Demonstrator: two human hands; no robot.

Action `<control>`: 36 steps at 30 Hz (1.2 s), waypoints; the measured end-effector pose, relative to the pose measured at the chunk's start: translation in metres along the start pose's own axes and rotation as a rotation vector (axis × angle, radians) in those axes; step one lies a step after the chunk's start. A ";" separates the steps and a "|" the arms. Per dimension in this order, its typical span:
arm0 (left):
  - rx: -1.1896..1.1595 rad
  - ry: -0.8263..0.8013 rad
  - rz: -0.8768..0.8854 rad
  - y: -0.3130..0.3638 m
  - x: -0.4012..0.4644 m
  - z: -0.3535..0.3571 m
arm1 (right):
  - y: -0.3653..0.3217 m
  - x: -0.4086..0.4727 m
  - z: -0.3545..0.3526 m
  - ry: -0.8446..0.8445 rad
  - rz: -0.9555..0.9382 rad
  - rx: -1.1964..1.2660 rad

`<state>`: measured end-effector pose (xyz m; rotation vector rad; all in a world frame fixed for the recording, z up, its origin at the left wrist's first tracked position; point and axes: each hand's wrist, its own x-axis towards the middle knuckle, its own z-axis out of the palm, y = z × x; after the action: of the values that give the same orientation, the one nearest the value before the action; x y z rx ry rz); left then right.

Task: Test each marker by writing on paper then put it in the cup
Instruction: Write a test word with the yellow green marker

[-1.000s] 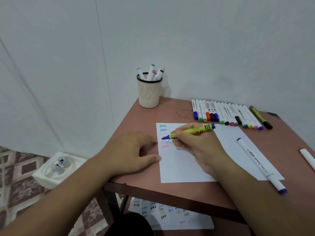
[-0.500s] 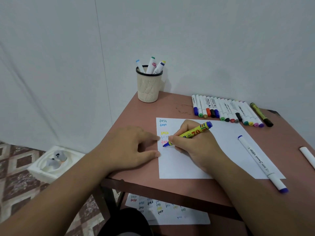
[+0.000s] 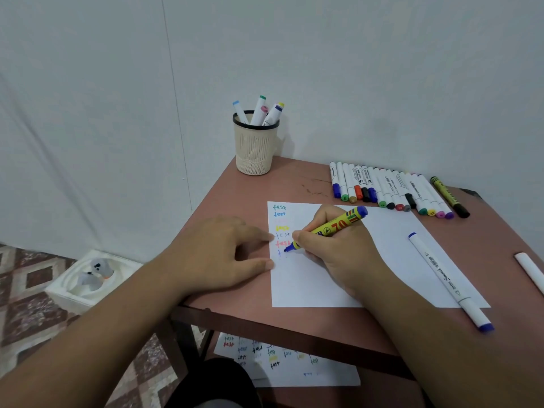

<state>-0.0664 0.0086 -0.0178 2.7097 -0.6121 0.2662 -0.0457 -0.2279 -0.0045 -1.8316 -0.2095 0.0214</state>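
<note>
A white sheet of paper (image 3: 338, 275) lies on the reddish-brown table (image 3: 265, 195), toward its near edge. At the table's far left corner stands a beige mesh cup with a black rim (image 3: 255, 148), holding several white markers (image 3: 260, 111). Along the far right edge lies a row of white markers with coloured caps (image 3: 388, 187), side by side (touching or nearly so), and to its right a yellow marker with a black cap (image 3: 449, 196). A long white marker with blue ends (image 3: 447, 278) lies across the paper's right edge; another white marker (image 3: 530, 267) lies further right. The left hand (image 3: 223, 254) rests at the paper's left edge, its fingers (image 3: 262, 235) touching it. The right hand (image 3: 332, 254) rests on the paper, holding a yellow marker with a blue end (image 3: 335, 226) with its tip on the sheet. Below the table, on the floor, lies a second written-on sheet (image 3: 288, 363); to the left sits a white foam box (image 3: 88, 281).
</note>
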 end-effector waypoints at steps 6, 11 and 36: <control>0.002 -0.004 0.004 0.000 0.000 -0.001 | -0.002 -0.002 0.000 -0.006 -0.005 -0.027; 0.003 -0.012 -0.006 0.000 0.000 -0.001 | -0.004 -0.002 0.001 0.010 -0.003 -0.041; -0.300 -0.138 -0.083 0.024 0.011 -0.009 | -0.013 -0.008 -0.006 0.014 -0.078 0.210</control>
<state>-0.0687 -0.0124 0.0004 2.4687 -0.5277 -0.0332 -0.0549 -0.2322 0.0087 -1.6131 -0.2596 -0.0233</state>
